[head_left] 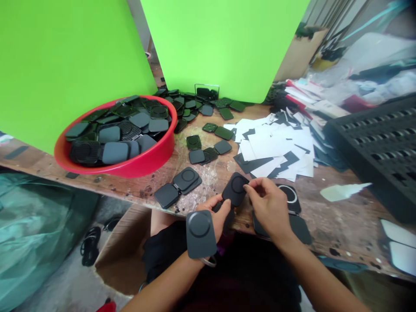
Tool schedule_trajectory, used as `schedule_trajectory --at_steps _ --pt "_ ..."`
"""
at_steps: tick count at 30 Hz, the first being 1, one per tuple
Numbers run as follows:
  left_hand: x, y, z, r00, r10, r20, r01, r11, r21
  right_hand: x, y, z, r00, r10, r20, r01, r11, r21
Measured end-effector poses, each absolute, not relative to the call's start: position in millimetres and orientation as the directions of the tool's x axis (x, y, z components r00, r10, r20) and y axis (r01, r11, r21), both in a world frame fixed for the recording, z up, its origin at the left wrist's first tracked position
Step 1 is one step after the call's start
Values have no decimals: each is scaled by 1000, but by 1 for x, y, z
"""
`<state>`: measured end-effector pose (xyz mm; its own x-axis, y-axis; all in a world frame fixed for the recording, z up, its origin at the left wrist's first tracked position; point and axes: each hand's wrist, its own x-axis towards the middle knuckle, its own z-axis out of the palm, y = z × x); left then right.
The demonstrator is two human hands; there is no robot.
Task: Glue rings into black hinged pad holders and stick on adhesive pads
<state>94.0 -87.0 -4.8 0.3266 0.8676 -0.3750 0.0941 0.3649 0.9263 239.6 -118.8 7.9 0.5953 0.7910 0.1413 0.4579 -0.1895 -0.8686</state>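
Observation:
My left hand [221,216] is closed around a dark folding charger, its thumb on the front. The charger's upper panel [234,190] has a round ring and tilts toward me above the table edge. A grey panel [199,229] with a raised circle covers my left wrist; whether it is joined to the held piece I cannot tell. Thumb and forefinger of my right hand [268,201] pinch at the upper panel's right edge. Partly under that hand lies another charger [300,229], with a white-ringed panel. To the left, an unfolded charger [167,195] rests on the table.
A red basin [146,167] full of dark panels stands at left. More panels [195,102] are heaped behind, before green boards [224,47]. White and black cards [269,143] spread at centre right, near a slotted black tray [377,138] and a pale nozzle-tipped bottle [341,191].

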Motion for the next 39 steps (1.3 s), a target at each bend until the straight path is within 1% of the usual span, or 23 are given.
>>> schedule_trajectory --at_steps 2,3,5,7,9,11,13,15,17,19,22,25,27,30,32,36,39 --pt "97 -84 -9 314 860 -403 2 424 906 231 -124 9 514 804 300 605 -92 -791" --pt "98 -83 -10 305 854 -422 -45 456 889 227 -126 9 462 808 365 654 -32 -756" --pt "101 -81 -10 296 837 -459 -113 508 854 219 -130 7 385 811 441 700 56 -712" --pt "101 -81 -8 290 828 -481 -126 531 838 216 -133 6 392 808 439 690 57 -722" --pt "101 -82 -6 284 822 -493 -106 538 836 217 -132 5 437 807 396 662 9 -749" --pt "100 -83 -5 279 816 -506 -86 546 833 223 -130 6 423 831 362 662 -10 -750" --pt "98 -84 -4 279 812 -512 -76 550 831 230 -128 7 361 856 370 705 9 -709" --pt "98 -83 -2 290 809 -511 -71 551 832 237 -127 8 302 860 411 756 46 -653" --pt "97 -83 -1 323 791 -520 -72 568 820 242 -128 8 238 856 458 795 100 -599" --pt "96 -82 0 355 765 -538 -81 598 797 246 -130 7 154 865 477 809 167 -564" --pt "94 -83 0 393 747 -536 -93 613 785 250 -133 8 46 887 460 830 222 -512" --pt "92 -84 -2 422 763 -489 -75 567 820 251 -138 12 -38 895 444 869 249 -428" --pt "92 -84 -2 425 779 -461 -67 535 842 251 -142 15 -89 914 397 875 262 -407" --pt "94 -84 -1 410 779 -474 -102 556 825 252 -148 18 -136 946 293 865 257 -430" --pt "96 -83 1 392 771 -502 -146 591 794 252 -152 19 -164 954 251 854 265 -448" --pt "99 -81 6 377 741 -555 -207 652 730 253 -157 19 -237 947 217 808 316 -498" --pt "100 -77 8 354 728 -588 -223 676 703 255 -159 20 -258 946 197 758 324 -567"
